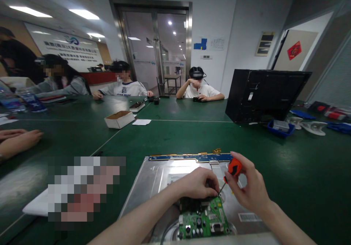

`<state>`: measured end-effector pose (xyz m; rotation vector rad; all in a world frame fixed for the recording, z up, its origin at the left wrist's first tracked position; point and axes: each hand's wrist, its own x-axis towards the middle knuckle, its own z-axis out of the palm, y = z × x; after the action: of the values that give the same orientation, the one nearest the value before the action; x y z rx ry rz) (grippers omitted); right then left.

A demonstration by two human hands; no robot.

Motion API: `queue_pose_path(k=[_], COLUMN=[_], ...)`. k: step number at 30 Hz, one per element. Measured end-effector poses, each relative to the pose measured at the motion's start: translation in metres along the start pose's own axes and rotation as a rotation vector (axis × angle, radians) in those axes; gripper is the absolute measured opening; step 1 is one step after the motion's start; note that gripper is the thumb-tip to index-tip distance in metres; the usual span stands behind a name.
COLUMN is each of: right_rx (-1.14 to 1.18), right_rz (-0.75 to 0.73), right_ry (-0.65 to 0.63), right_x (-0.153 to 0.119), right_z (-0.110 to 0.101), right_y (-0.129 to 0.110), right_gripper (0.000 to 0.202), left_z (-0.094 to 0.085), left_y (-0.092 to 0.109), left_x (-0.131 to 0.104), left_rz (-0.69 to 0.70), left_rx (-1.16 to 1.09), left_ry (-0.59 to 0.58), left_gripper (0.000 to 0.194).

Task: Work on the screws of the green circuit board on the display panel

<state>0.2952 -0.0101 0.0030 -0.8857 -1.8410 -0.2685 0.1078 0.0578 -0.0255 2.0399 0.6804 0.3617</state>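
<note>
A green circuit board [204, 219] lies on a silvery metal panel [148, 179], with a long blue strip board [189, 158] along the panel's far edge. My right hand [248, 186] grips a red and black screwdriver [234, 167], tilted so that its tip meets the board's far right corner. Beside that tip, my left hand [201, 183] has its fingers curled together over the board's far edge; whatever they pinch, if anything, is hidden. A barcode label [249, 217] is on the panel's right part.
A black monitor housing [263, 95] stands at the back right, near a blue tray [281, 128]. A small open box [119, 120] and a white paper [142, 122] lie further back. People sit around the table; a person's hands [20, 140] rest at the left.
</note>
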Motion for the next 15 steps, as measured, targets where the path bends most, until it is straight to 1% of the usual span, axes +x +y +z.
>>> queue_pose_path(k=[9, 15], right_rx=[-0.012, -0.014], right_rz=[-0.008, 0.014], right_ry=[0.015, -0.007], right_x=[-0.0004, -0.001], right_z=[0.0018, 0.0016], right_y=[0.0007, 0.0023], right_gripper=[0.038, 0.039], left_z=[0.001, -0.0014], left_y=[0.0001, 0.0021], left_x=[-0.0001, -0.0009], left_rz=[0.012, 0.032], left_rx=[0.009, 0.022], left_ry=[0.008, -0.002], left_gripper=[0.014, 0.013])
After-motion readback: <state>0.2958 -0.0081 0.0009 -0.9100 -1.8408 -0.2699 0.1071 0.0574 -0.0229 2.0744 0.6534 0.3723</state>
